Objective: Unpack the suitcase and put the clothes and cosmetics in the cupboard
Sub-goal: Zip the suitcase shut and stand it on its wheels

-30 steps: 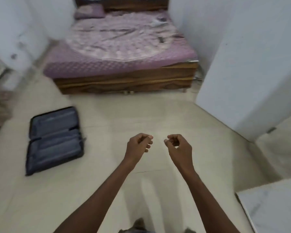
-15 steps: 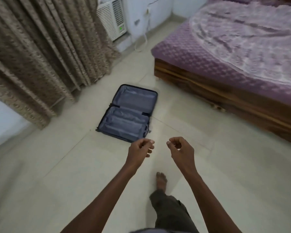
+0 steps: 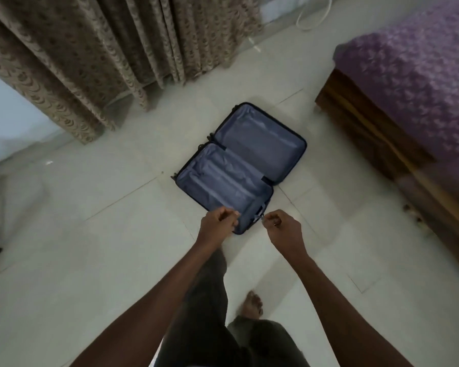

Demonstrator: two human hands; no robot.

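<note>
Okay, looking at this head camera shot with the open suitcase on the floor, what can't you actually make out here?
- Cupboard: nowhere in the head view.
- Near corner of the suitcase: covered by the left hand.
- Right hand: whether it pinches the zipper pull is too small to tell.
- Bed: cut off by the right edge.
- Curtain: its top runs out of frame.

Pale tiled floor [image 3: 96, 234], patterned curtains [image 3: 104, 49] (purple-covered bed [image 3: 408, 75])

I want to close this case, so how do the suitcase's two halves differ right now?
The near half has ridged, wrinkled lining; the far half looks smoother. The near half lies by the left hand and right hand; the far half lies toward the curtain. Both are open, flat on the floor and hold nothing visible.
</note>
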